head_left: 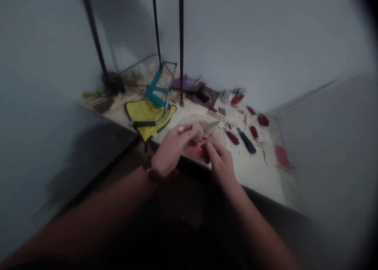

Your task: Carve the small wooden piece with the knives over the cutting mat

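Note:
My left hand [174, 146], a dark beaded bracelet on its wrist, is closed around a small pale piece of wood [199, 131] above a round board [220, 136]. Just past the wood a grey pointed shape [212, 125] sticks out to the right; whether it belongs to the piece cannot be told. Close beside it, my right hand [217, 155] has its fingers curled in a pinch, and what they hold is hidden. A pinkish-red patch [193, 151] shows on the board beneath both hands.
Right of the board lie red-handled tools [232, 137] and a blue-handled tool [246, 141]. A pink sheet [282, 157] rests near the right end. At left, a coping saw [146, 123] and a teal-framed saw [155, 90] lie on a yellow cloth [141, 109]. Dark upright rods [181, 45] rise behind.

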Tool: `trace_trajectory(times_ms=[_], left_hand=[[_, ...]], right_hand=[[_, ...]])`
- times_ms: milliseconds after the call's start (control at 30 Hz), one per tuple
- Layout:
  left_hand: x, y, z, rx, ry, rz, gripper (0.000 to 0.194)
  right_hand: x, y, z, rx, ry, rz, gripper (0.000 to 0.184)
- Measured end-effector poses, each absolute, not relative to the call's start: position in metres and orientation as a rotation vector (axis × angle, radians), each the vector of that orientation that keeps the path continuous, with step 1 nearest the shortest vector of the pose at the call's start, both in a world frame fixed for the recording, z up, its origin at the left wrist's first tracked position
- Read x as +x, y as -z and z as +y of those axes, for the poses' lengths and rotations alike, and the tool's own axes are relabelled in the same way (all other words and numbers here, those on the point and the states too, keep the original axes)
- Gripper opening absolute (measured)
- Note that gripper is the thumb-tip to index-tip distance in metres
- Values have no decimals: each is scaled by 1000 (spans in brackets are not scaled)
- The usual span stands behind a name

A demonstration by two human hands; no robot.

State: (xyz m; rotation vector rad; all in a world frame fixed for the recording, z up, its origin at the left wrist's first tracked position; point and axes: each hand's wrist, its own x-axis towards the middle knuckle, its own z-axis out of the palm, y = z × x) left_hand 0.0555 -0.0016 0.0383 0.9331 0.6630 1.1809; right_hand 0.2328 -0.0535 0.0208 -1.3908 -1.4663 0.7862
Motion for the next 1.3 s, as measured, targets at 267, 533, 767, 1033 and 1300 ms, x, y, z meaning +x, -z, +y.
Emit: trace_trajectory(times_ms=[267, 533, 767, 1033, 1300], left_hand=[[16, -27, 10, 870, -1295, 782, 26], [3, -25, 7, 1000, -1237, 754, 32], [11, -21, 12, 1010, -1204, 789, 29], [58, -6, 19, 1062, -1142, 820, 36], [101, -1, 68, 1202, -1036, 859, 18]], right_hand=[[218, -1, 38, -1724, -685, -1804, 47], [212, 1, 49, -1766, -723, -1740, 46], [266, 1, -27, -1653, -849, -1308, 77], [271, 30, -134, -1347, -1040, -801, 76], [298, 52, -148, -1488, -942, -814, 71]])
